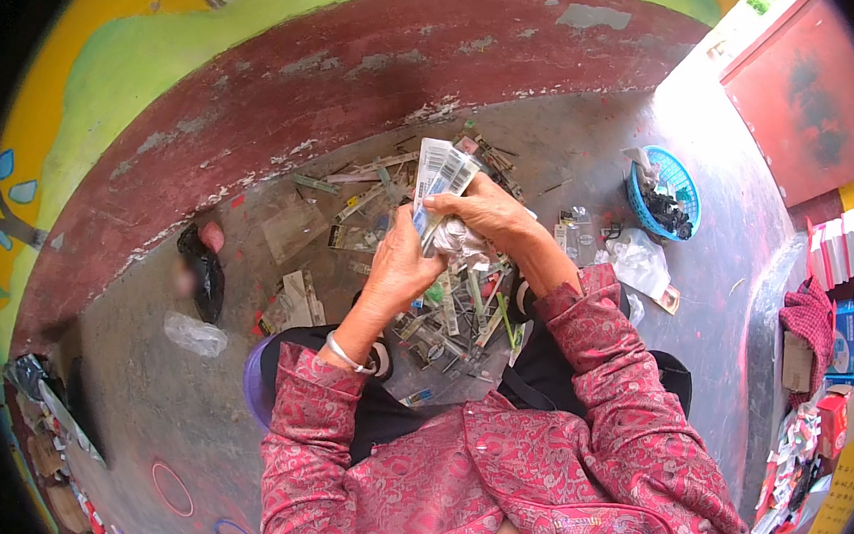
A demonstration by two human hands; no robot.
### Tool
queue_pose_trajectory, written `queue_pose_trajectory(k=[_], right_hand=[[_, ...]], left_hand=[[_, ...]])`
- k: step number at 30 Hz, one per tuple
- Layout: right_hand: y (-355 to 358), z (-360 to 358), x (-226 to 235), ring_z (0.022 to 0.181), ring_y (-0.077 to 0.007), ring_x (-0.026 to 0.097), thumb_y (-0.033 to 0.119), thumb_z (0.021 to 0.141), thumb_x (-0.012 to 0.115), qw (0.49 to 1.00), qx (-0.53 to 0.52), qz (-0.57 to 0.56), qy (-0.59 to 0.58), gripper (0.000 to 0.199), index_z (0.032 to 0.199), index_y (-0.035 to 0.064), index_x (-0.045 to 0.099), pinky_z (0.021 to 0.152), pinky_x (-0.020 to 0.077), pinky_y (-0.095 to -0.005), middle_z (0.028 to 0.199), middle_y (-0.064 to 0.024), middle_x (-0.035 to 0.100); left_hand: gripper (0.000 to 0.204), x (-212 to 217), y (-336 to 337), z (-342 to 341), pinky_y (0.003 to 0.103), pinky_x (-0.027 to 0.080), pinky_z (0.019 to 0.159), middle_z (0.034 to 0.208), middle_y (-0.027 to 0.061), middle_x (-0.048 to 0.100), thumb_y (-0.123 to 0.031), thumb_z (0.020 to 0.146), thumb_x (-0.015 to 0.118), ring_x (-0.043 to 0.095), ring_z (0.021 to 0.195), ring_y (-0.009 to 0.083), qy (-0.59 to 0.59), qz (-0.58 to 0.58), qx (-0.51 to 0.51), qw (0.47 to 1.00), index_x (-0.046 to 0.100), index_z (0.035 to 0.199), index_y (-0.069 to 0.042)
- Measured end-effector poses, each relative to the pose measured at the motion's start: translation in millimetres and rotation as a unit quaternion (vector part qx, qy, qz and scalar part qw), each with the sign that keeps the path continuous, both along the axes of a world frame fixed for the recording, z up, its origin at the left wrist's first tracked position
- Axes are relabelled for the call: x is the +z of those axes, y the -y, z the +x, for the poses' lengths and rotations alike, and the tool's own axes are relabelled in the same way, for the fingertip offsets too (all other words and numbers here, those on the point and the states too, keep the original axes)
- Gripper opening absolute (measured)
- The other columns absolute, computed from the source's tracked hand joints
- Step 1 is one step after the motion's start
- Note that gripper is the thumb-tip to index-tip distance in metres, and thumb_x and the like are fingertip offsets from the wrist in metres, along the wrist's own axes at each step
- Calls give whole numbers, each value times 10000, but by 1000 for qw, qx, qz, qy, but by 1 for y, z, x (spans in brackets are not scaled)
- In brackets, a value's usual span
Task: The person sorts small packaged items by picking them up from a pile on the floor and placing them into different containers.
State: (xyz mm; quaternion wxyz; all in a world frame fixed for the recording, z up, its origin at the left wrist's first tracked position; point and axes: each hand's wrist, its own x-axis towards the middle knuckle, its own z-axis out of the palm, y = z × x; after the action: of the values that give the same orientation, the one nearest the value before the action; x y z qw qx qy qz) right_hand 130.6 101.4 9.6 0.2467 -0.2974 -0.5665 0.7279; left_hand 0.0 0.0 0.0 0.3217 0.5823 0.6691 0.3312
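Nearest to me were the red patterned sleeves (572, 459) of the seated person, and a silver bangle (345, 354) on the left wrist. Just beyond, both hands met over the lap. The left hand (399, 265) was curled shut around the lower end of a fanned stack of flat white packets (441, 173) with printed stripes, and the right hand (486, 211) was clamped over the same stack from its three o'clock side, fingers folded across a crumpled bit of clear wrapping (459, 237). The stack stood up out of the two fists, tilted toward twelve o'clock.

To my eye the work was squaring and gripping the bundle. It would have gone best with the left hand as the steady clamp at the base while the right thumb pushed the loose edges level, so no packet slid out of the fan.

Below the hands lay a heap of torn packets and strips (453, 319) on the grey floor (557, 147). Farther off, at two o'clock, a blue basket (689, 182) held dark bits, with a clear bag (638, 259) beside it. At nine o'clock lay a black bag (206, 275), and farthest the dark red curb (362, 71).
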Motion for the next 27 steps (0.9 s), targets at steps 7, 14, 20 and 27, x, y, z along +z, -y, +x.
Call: queue_pose_trajectory(k=[7,14,20,27], right_hand=[[2,21,23,786,-113,571,95,766,652,996,58,-73,-11,247,998,34,593,708,468,-262,901,-20,616],[-4,11,11,709,-95,552,211,798,644,996,76,-30,23,237,904,0,625,637,449,-252,828,-32,628],[-29,31,18,576,-81,529,220,821,610,938,-276,199,71,216,834,4,610,521,437,-223,704,-34,594],[5,-5,15,676,-268,594,135,739,626,765,-161,614,113,83,783,73,590,587,477,-337,742,-96,586]], left_hand=[[372,20,5,-18,247,431,748,933,42,585,-255,796,631,537,850,107,429,-170,-118,880,566,1036,22],[291,14,7,-13,303,537,610,814,129,638,-200,842,573,639,685,202,560,-191,-148,792,521,1021,22],[229,7,2,-12,284,519,531,701,79,589,-195,845,568,590,574,150,531,-192,-44,824,526,956,1],[218,3,9,8,284,466,509,626,84,537,-147,832,560,539,525,163,496,-223,-96,834,499,943,31]])
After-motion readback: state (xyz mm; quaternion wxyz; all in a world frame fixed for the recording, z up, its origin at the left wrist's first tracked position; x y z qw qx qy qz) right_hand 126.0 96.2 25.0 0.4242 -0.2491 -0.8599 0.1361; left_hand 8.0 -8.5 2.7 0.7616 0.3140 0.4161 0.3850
